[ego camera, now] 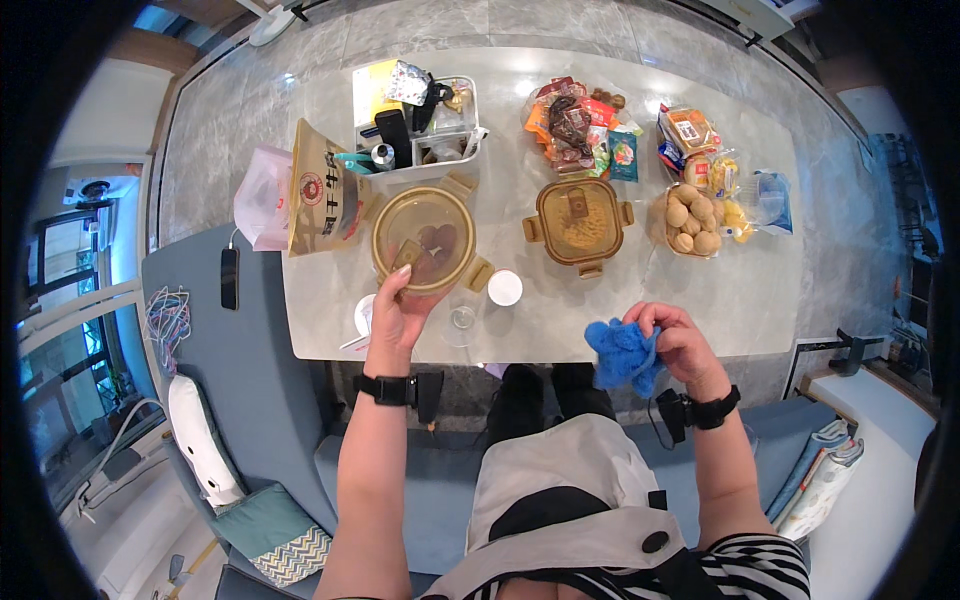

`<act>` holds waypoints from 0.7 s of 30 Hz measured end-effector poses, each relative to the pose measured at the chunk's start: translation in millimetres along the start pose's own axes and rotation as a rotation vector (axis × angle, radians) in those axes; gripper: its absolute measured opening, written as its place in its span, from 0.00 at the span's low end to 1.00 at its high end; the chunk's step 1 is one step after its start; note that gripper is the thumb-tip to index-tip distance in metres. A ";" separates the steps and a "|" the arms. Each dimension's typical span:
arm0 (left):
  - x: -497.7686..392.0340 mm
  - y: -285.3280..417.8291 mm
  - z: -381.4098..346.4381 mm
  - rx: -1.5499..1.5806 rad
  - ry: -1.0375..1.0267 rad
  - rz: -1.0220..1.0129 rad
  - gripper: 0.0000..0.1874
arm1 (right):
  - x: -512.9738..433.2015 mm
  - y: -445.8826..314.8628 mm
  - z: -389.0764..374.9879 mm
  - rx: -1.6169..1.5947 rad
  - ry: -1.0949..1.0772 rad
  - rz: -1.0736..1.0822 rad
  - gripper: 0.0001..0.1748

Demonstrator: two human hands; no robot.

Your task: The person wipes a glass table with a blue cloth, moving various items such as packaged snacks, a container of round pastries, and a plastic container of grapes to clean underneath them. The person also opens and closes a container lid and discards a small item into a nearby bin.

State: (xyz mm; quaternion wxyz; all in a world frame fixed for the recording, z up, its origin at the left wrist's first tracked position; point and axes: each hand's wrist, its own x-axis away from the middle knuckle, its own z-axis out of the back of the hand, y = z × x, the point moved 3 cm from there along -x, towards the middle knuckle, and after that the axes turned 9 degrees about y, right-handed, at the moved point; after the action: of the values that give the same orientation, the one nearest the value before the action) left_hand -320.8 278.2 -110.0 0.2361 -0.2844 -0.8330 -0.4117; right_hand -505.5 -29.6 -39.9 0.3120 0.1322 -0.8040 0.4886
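My left hand grips the near side of a round amber-tinted container with a lid, its thumb on the lid; dark round items show inside. A side clip of that container stands out at its right. My right hand pinches a bunched blue cloth over the table's near edge. A square amber container with a lid sits on the table between the hands, farther back, with yellowish food inside. Near the left hand are a white round lid or jar and a small clear glass.
On the table stand a brown paper bag, a white organizer with assorted items, a pile of packaged snacks, a tray of walnuts, packaged bread and a clear plastic cup. A phone lies on the bench at left.
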 end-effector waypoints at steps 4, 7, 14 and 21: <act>-26.7 -13.4 -1.1 -0.083 0.006 0.043 0.28 | -3.2 30.5 17.8 -0.008 0.058 -0.003 0.08; -43.2 -26.8 5.6 -0.116 0.016 0.107 0.27 | -11.1 48.9 34.2 0.048 0.228 -0.029 0.08; -68.3 -47.0 22.5 -0.123 0.064 0.143 0.24 | -48.1 71.2 84.9 0.471 0.716 0.251 0.02; -75.6 -49.5 22.7 -0.081 0.064 0.091 0.22 | -74.0 89.6 86.6 1.068 0.764 0.514 0.23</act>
State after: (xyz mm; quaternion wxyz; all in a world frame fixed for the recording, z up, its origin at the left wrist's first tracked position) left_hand -302.5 251.0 -197.2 0.2696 -0.3179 -0.7938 -0.4428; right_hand -527.1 -67.9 -177.9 0.3396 -0.1075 -0.2941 0.8869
